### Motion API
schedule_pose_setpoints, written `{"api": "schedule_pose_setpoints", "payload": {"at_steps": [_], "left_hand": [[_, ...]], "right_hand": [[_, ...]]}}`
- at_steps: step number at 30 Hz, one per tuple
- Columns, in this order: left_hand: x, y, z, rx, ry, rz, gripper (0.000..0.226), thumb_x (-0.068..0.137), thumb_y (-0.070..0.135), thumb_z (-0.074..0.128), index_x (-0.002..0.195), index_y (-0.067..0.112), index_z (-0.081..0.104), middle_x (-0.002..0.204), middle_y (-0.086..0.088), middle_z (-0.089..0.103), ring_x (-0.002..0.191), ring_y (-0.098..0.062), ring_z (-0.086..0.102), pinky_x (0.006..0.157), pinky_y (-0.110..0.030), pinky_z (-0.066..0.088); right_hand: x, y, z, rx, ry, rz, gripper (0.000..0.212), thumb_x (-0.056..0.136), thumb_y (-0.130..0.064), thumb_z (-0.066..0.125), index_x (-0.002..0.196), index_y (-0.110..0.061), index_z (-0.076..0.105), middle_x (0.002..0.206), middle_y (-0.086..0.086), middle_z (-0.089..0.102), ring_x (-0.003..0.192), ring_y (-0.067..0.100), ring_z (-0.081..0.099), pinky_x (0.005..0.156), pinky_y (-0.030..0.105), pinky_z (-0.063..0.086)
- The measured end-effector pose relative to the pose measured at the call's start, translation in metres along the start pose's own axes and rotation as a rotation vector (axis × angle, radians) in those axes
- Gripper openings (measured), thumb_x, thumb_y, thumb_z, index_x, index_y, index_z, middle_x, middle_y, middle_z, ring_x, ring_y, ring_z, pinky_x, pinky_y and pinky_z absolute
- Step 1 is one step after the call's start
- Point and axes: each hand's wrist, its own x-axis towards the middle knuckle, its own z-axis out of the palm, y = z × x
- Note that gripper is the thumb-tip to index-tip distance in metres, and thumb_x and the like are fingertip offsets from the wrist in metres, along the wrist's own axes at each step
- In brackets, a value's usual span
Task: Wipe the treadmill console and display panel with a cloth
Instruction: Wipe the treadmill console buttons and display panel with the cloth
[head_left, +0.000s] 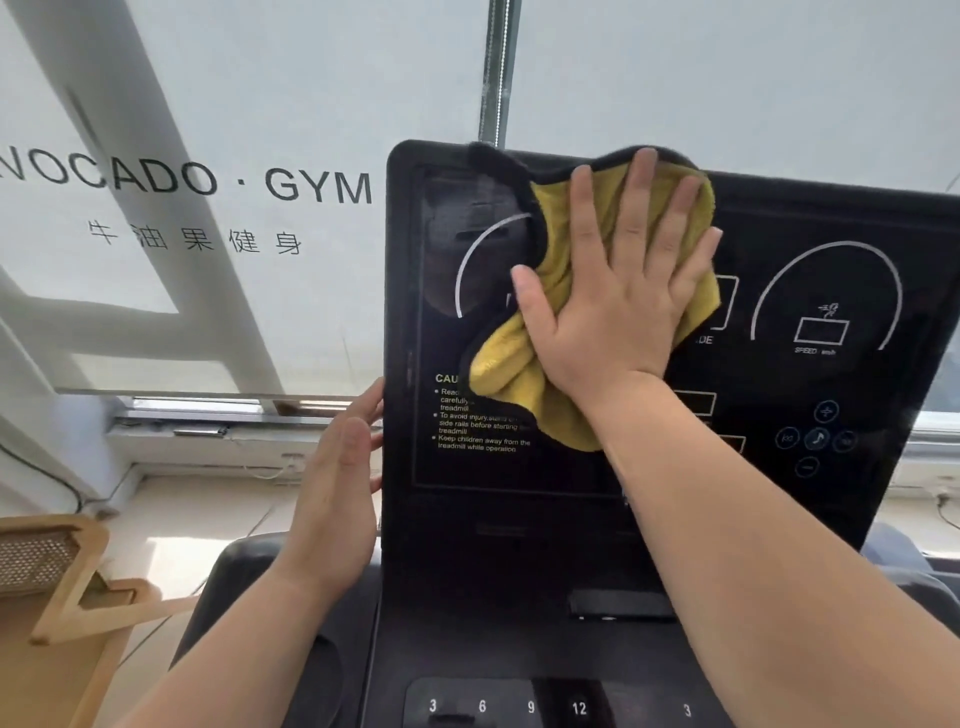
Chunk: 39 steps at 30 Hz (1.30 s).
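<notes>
The black treadmill display panel (810, 218) stands upright in front of me, with white dial arcs, a speed icon and caution text. A yellow cloth (506, 364) with a dark border lies flat against its upper middle. My right hand (618, 291) presses the cloth onto the panel with the fingers spread and pointing up. My left hand (337, 483) holds the panel's left edge, fingers wrapped behind it. Below the panel lies the console (467, 634) with a row of number keys (530, 706).
A white window blind (234, 104) printed with gym lettering hangs behind the treadmill. A wooden chair frame (67, 587) stands at the lower left by the window sill (208, 441). A grey padded handrail (249, 582) runs under my left forearm.
</notes>
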Motion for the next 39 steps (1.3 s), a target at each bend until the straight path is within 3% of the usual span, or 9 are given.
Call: {"api": "schedule_pose_setpoints", "payload": {"at_steps": [4,6,11,15,20,25,29,32,39], "left_hand": [[0.000,-0.005,0.004,0.005,0.072,-0.006,0.086,0.074,0.096,0.022,0.138,0.047,0.052,0.132,0.021,0.061,0.121,0.000,0.058,0.097,-0.041,0.052],[-0.003,-0.005,0.011,0.038,0.140,0.010,0.073,0.078,0.094,0.022,0.126,0.052,0.056,0.122,0.023,0.065,0.117,0.000,0.059,0.100,-0.047,0.051],[-0.008,-0.003,0.026,0.060,0.243,0.057,0.064,0.086,0.087,0.022,0.125,0.053,0.059,0.122,0.022,0.066,0.121,-0.008,0.059,0.106,-0.051,0.047],[-0.005,0.004,0.016,-0.020,0.163,-0.003,0.081,0.080,0.091,0.019,0.137,0.046,0.055,0.126,0.024,0.064,0.119,0.003,0.058,0.098,-0.036,0.050],[-0.005,0.002,0.002,-0.070,0.028,-0.066,0.085,0.073,0.097,0.018,0.137,0.053,0.053,0.137,0.022,0.059,0.128,0.002,0.052,0.105,-0.044,0.044],[-0.010,-0.001,-0.005,-0.111,-0.069,-0.063,0.096,0.070,0.099,0.021,0.146,0.046,0.046,0.144,0.023,0.053,0.134,0.007,0.046,0.108,-0.036,0.039],[-0.015,-0.011,-0.010,-0.153,-0.069,-0.082,0.081,0.086,0.080,0.010,0.145,0.040,0.048,0.144,0.022,0.055,0.137,0.004,0.044,0.116,-0.046,0.033],[-0.018,-0.018,-0.010,-0.205,-0.046,-0.085,0.077,0.093,0.067,0.004,0.140,0.034,0.054,0.141,0.017,0.059,0.136,0.000,0.047,0.111,-0.045,0.037],[-0.029,-0.039,0.011,-0.226,0.210,-0.184,0.080,0.091,0.070,0.009,0.127,0.025,0.065,0.125,0.001,0.070,0.120,-0.010,0.062,0.110,-0.051,0.043]], "right_hand": [[0.005,-0.061,0.007,0.001,-0.044,-0.259,0.078,0.098,-0.072,0.029,0.164,-0.035,0.012,0.173,0.008,0.003,0.157,0.043,-0.003,0.121,0.069,-0.003],[0.003,-0.079,0.010,0.003,-0.065,-0.350,0.074,0.099,-0.069,0.028,0.164,-0.037,0.012,0.173,0.004,0.002,0.158,0.039,-0.003,0.122,0.066,-0.006],[0.001,-0.054,0.011,-0.002,-0.046,-0.430,0.071,0.101,-0.066,0.031,0.164,-0.037,0.016,0.173,-0.001,0.007,0.159,0.032,0.002,0.125,0.059,-0.005],[-0.008,0.002,0.009,-0.008,-0.014,-0.292,0.073,0.100,-0.067,0.034,0.164,-0.036,0.017,0.173,0.002,0.009,0.159,0.034,0.004,0.125,0.060,-0.004],[-0.017,0.061,0.003,0.005,-0.009,-0.022,0.076,0.100,-0.067,0.034,0.164,-0.034,0.012,0.173,0.007,0.005,0.158,0.038,0.000,0.124,0.065,0.001],[-0.023,0.042,0.001,-0.002,-0.028,0.061,0.078,0.099,-0.070,0.029,0.164,-0.032,0.008,0.172,0.014,0.003,0.157,0.045,0.000,0.122,0.068,0.001],[-0.053,0.006,0.011,-0.066,-0.107,-0.247,0.082,0.096,-0.074,0.033,0.164,-0.032,0.015,0.172,0.012,0.006,0.156,0.045,0.002,0.122,0.068,0.001],[-0.076,-0.014,0.020,-0.066,-0.134,-0.378,0.082,0.095,-0.074,0.037,0.164,-0.034,0.018,0.173,0.008,0.008,0.157,0.042,0.003,0.123,0.066,-0.002],[-0.120,-0.051,0.035,-0.027,-0.220,-0.559,0.077,0.099,-0.068,0.034,0.164,-0.036,0.011,0.173,0.002,0.002,0.158,0.036,-0.002,0.124,0.062,-0.009]]}}
